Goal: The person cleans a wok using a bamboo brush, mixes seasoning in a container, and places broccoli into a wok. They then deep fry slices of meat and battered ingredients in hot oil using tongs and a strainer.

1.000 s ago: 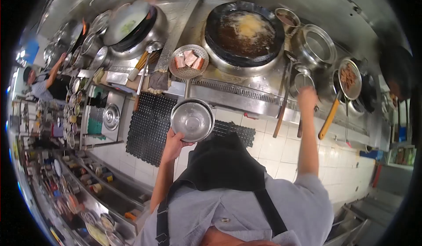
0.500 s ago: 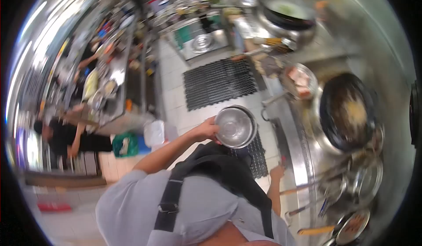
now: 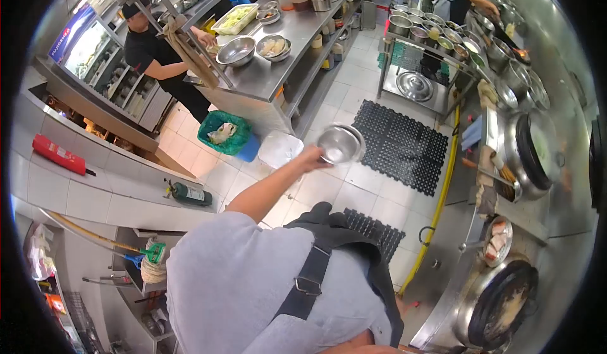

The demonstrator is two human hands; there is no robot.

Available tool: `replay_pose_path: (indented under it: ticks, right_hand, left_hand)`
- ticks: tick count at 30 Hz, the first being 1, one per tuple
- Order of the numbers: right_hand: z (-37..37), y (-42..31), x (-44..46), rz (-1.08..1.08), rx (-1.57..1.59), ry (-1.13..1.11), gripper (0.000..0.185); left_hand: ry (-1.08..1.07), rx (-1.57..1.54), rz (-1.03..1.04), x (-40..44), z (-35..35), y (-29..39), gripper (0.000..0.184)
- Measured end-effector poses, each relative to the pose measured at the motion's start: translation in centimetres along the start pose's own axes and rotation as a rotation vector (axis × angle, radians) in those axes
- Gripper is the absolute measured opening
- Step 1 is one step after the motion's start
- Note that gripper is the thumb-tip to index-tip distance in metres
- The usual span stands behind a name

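Note:
My left hand grips the rim of nested metal bowls, held out over the tiled floor. The inner bowl looks bare inside; there seem to be two, one within the other. Of my right hand, only a sliver shows past the apron at the lower right, near the stove front. Its fingers cannot be made out. A steel worktable stands beyond my left hand, carrying a wide metal bowl and a bowl of pale food.
Black rubber mats lie on the floor. At right are a wok with oily contents and a pan of meat pieces. A green-lined bin stands by the worktable. One person works at left, another at far right.
My view has swung left, bringing the worktable and bin closer to the middle. The bowls stay in my left hand, extended further towards the worktable. My right hand has nearly left view.

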State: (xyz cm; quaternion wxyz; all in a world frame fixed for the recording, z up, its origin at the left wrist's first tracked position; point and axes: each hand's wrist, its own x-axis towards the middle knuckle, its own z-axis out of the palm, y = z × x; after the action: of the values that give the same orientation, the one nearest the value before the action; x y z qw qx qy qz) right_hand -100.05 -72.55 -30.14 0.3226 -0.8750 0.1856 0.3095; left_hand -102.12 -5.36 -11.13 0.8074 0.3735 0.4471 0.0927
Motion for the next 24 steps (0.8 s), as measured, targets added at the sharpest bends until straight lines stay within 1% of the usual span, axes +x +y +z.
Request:
replay_pose_path:
  ticks: [2, 4, 6, 8, 9, 12, 14, 16, 18, 19, 20, 21, 22, 23, 24]
  right_hand:
    - [1.4, -3.2, -0.9, -0.002, 0.053, -0.018, 0.044]
    - [2.8, -6.1, -1.9, 0.009, 0.103, -0.041, 0.041]
    - [4.1, -8.6, -3.2, 0.031, 0.142, -0.057, 0.039]
    - [4.9, -10.7, -4.7, 0.053, 0.171, -0.066, 0.036]
    - [5.2, -11.4, -5.5, 0.067, 0.186, -0.063, 0.035]
    - [5.8, -12.9, -7.5, 0.087, 0.225, -0.054, 0.032]
    - [5.6, -13.1, -8.7, 0.087, 0.236, -0.05, 0.03]
    - [5.2, -12.8, -9.9, 0.077, 0.254, -0.038, 0.029]
    - [4.8, -12.3, -11.4, 0.057, 0.294, -0.02, 0.029]
    - [4.4, -12.4, -11.8, 0.042, 0.313, -0.021, 0.029]
    - [4.8, -13.3, -12.4, 0.09, 0.369, -0.014, 0.02]
    - [5.0, -12.3, -12.1, 0.138, 0.426, -0.004, 0.02]
    - [5.5, -11.0, -11.8, 0.007, 0.306, -0.059, 0.019]
    - [7.0, -9.8, -11.5, 0.013, 0.13, 0.037, 0.031]
    - [7.9, -12.9, -14.1, -0.015, 0.099, 0.001, 0.029]
  left_hand:
    - [0.15, -0.021, 0.057, 4.9, -6.7, 5.5, 0.032]
    - [0.166, 0.017, 0.172, 8.7, -11.8, 11.9, 0.033]
    - [0.234, 0.012, 0.219, 9.5, -12.4, 18.7, 0.033]
    - [0.068, -0.2, 0.252, 15.9, -13.6, 22.2, 0.035]
    - [-0.018, -0.306, 0.264, 19.1, -13.4, 23.5, 0.036]
    - [0.019, -0.438, 0.152, 26.4, -9.3, 27.4, 0.04]
    - [-0.014, -0.438, 0.216, 30.9, -7.0, 29.8, 0.042]
    - [-0.004, -0.478, 0.286, 34.9, -5.4, 33.0, 0.041]
    - [-0.046, -0.627, 0.327, 40.7, -5.5, 36.8, 0.04]
    - [-0.105, -0.656, 0.36, 39.9, -5.3, 38.0, 0.045]
    - [-0.166, -0.682, 0.387, 37.6, -4.5, 40.4, 0.051]
    - [-0.009, -0.659, 0.318, 35.1, -3.5, 41.7, 0.066]
    - [-0.157, -0.703, 0.251, 34.8, -4.0, 41.6, 0.081]
    - [-0.281, -0.776, 0.204, 31.8, -3.0, 40.7, 0.08]
    - [-0.373, -0.637, 0.179, 32.4, -2.3, 39.3, 0.072]
